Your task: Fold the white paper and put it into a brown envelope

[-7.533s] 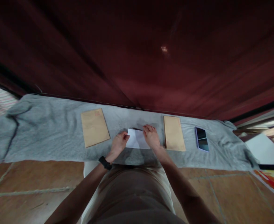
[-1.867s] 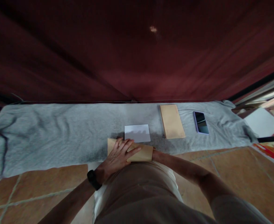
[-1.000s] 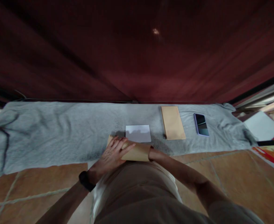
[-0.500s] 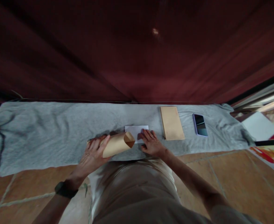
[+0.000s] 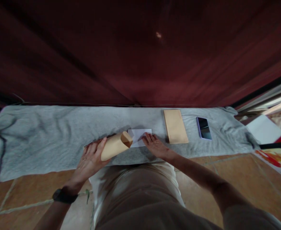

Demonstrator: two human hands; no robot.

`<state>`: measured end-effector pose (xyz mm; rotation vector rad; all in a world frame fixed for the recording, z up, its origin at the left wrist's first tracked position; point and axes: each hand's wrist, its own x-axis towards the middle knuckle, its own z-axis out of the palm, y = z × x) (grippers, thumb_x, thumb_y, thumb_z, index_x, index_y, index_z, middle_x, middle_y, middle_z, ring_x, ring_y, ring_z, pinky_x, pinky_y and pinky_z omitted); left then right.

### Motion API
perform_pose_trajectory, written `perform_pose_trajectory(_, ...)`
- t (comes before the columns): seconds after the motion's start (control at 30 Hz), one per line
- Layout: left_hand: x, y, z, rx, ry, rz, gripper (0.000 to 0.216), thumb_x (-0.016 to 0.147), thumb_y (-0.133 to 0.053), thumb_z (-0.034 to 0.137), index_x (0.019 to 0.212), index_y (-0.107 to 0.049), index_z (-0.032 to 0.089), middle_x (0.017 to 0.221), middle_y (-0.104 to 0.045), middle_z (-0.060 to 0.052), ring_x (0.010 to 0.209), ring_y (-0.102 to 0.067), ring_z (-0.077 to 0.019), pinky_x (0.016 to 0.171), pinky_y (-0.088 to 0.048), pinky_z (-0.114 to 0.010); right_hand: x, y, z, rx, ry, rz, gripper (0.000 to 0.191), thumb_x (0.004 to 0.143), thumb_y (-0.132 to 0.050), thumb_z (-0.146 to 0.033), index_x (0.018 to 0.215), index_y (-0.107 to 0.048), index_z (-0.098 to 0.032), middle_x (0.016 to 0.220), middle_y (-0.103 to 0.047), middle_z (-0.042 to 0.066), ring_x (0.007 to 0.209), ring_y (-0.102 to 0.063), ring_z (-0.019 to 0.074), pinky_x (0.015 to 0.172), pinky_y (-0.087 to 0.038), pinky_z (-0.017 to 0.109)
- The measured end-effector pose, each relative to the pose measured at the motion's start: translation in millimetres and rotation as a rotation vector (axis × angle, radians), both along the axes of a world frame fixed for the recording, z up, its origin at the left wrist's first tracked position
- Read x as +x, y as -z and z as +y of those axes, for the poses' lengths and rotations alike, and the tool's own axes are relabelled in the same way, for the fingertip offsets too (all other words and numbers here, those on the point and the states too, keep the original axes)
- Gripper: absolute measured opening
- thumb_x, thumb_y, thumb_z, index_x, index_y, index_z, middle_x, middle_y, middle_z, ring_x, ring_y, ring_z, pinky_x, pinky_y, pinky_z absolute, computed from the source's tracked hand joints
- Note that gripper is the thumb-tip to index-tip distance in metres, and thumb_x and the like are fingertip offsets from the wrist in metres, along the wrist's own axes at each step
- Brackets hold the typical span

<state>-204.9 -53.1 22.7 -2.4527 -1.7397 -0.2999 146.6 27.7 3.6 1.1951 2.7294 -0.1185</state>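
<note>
My left hand (image 5: 92, 158) is closed around a tan paper envelope (image 5: 114, 147), squeezed so that its mouth gapes toward the right. Its lower end is hidden under my fingers. A flat white paper (image 5: 137, 135) lies on the grey cloth just right of that mouth, the envelope covering its left corner. The fingers of my right hand (image 5: 155, 145) are stretched out and rest on the paper's right part. To the right of this hand lies a stack of tan envelopes (image 5: 176, 126), flat on the cloth.
A grey cloth (image 5: 47, 137) covers the long narrow surface. On it, at the right, is a phone (image 5: 204, 128). A dark red panel (image 5: 140, 64) rises behind. White sheet (image 5: 265, 129) and a colourful printed sheet (image 5: 278, 161) are at the far right, above the tiled floor (image 5: 207, 179).
My left hand and the envelope have moved a little left, uncovering more of the white paper. My right hand has shifted slightly left and lies flatter on the paper.
</note>
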Motion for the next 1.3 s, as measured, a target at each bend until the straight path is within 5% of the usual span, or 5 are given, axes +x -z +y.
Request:
perform_pose_trajectory(0.3, 1, 1.5, -1, 0.018, -0.007, -0.02, 0.095, 0.088, -0.065, 0.046, 0.163, -0.016, 0.015, 0.132, -0.059, -0.023, 0.119, -0.058, -0.0388, 0.101, -0.045, -0.052, 15, -6.6, 10, -0.024, 0.033, 0.233, 0.04, 0.099, -0.049, -0.011, 0.136, -0.063, -0.02, 0.145, -0.06, 0.011, 0.126, -0.062, 0.0237, 0.11, -0.046, 0.039)
perform_pose_trajectory(0.53, -5, -3.3, -1, 0.082, -0.069, -0.068, 0.094, 0.088, -0.065, 0.049, 0.162, -0.018, 0.015, 0.131, -0.058, -0.024, 0.118, -0.059, -0.0405, 0.1, -0.047, -0.054, 39, -40.0, 25, -0.087, 0.3, 0.726, 0.032, 0.103, -0.047, -0.027, 0.122, -0.072, -0.025, 0.12, -0.074, 0.007, 0.108, -0.069, 0.0223, 0.097, -0.053, 0.035)
perform_pose_trajectory(0.77, -1, 4.1, 5, 0.087, -0.01, -0.062, 0.094, 0.089, -0.068, 0.046, 0.162, -0.018, 0.016, 0.14, -0.055, -0.025, 0.13, -0.053, -0.0412, 0.112, -0.038, -0.059, 46, -52.9, 29, -0.377, 0.584, 1.262, 0.036, 0.093, -0.059, -0.05, 0.102, -0.074, -0.019, 0.071, -0.066, -0.001, 0.059, -0.055, 0.0144, 0.054, -0.043, 0.023)
perform_pose_trajectory(1.03, 7, 4.1, 4, 0.077, 0.026, -0.07, 0.099, 0.086, -0.071, 0.046, 0.162, -0.016, 0.016, 0.142, -0.053, -0.026, 0.134, -0.051, -0.0416, 0.116, -0.03, -0.063, 24, -36.7, 21, -0.32, 0.487, 1.217, 0.03, 0.096, -0.055, -0.035, 0.109, -0.078, -0.023, 0.108, -0.077, 0.006, 0.098, -0.069, 0.0212, 0.086, -0.054, 0.033)
perform_pose_trajectory(1.3, 5, 8.5, 5, 0.033, 0.02, -0.052, 0.098, 0.084, -0.073, 0.04, 0.162, -0.018, 0.017, 0.143, -0.054, -0.025, 0.135, -0.05, -0.0409, 0.118, -0.025, -0.063, 34, -42.2, 33, -0.452, 0.371, 0.986, 0.031, 0.094, -0.053, -0.022, 0.108, -0.08, -0.027, 0.104, -0.079, 0.003, 0.093, -0.072, 0.02, 0.083, -0.057, 0.032)
